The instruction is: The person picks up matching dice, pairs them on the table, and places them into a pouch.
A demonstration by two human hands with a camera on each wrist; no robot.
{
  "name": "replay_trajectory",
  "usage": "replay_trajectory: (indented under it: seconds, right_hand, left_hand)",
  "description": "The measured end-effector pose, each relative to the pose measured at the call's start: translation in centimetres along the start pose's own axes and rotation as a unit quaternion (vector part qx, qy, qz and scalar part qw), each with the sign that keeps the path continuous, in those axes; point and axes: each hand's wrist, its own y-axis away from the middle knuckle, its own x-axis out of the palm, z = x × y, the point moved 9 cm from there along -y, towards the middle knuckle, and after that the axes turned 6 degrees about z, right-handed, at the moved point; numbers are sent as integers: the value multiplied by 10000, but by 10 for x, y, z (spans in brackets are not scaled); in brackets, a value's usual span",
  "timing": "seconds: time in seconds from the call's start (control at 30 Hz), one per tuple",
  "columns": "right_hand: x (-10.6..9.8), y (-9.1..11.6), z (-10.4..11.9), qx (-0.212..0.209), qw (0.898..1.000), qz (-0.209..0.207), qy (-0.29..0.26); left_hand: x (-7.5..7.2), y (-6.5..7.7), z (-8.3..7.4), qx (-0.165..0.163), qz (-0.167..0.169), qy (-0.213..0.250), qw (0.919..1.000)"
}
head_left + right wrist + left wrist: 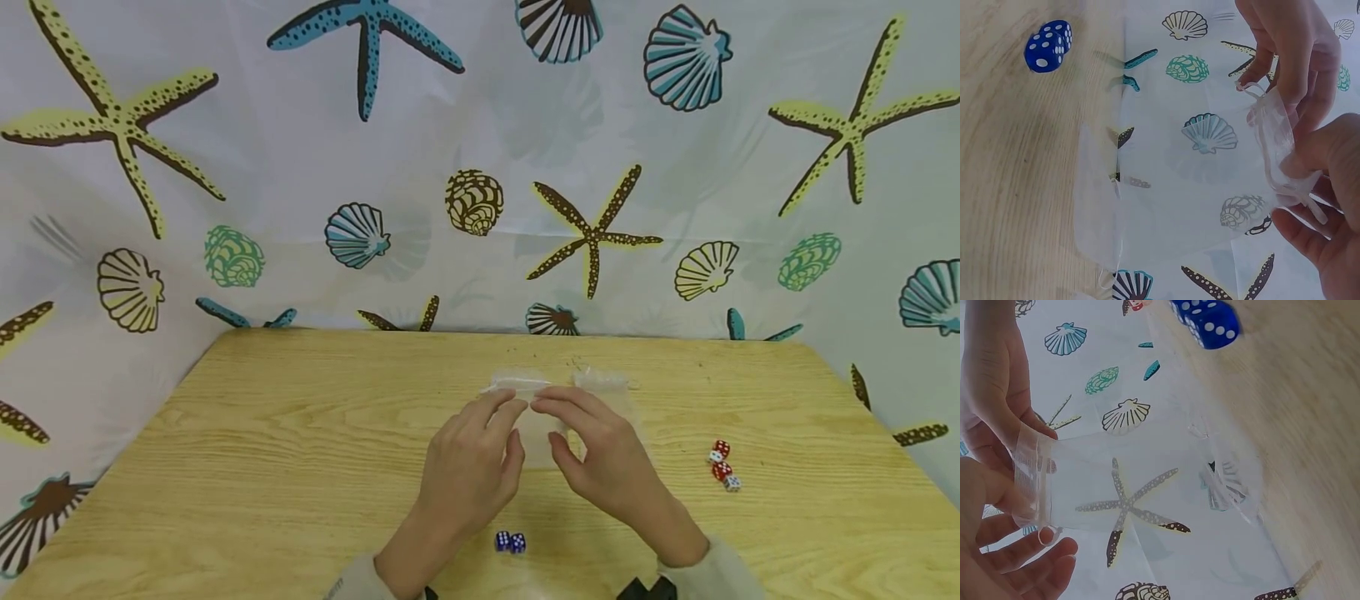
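Note:
A sheer white drawstring pouch [537, 442] hangs between the two hands, its see-through body showing the shell print behind it in the left wrist view. My left hand [468, 462] pinches one side of the gathered top. On the other side of that top, the fingers and thumb of my right hand [603, 450] pinch the fabric. A loop of the drawstring [1260, 90] sticks out by the fingers in the right wrist view. The pouch looks flat; whether its mouth is parted I cannot tell. Two blue dice [510, 542] lie on the table nearer the body.
Several red and white dice [722, 467] lie together on the right of the wooden table [300, 433]. Beyond the hands are two crumpled sheer pieces, one on the left [519, 379] and one on the right [602, 379]. A shell-printed cloth [420, 167] encloses the back and sides.

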Motion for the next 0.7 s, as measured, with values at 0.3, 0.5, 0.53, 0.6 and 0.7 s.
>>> replay_trajectory:
  seconds: [0.3, 0.5, 0.53, 0.6, 0.7]
  right_hand:
    - [2, 3, -6, 433, 9989, -89, 152]
    - [7, 4, -6, 510, 9987, 15, 51]
    - [7, 4, -6, 537, 9985, 37, 62]
    - [7, 5, -8, 632, 9979, 96, 101]
    - [7, 4, -9, 791, 9964, 234, 189]
  left_hand:
    - [10, 3, 2, -283, 539, -4, 9981]
    - [13, 4, 2, -288, 725, 0, 9969]
    - [13, 4, 2, -252, 711, -25, 9971]
    - [12, 4, 1, -197, 702, -89, 9973]
    - [13, 3, 1, -184, 792, -176, 9965]
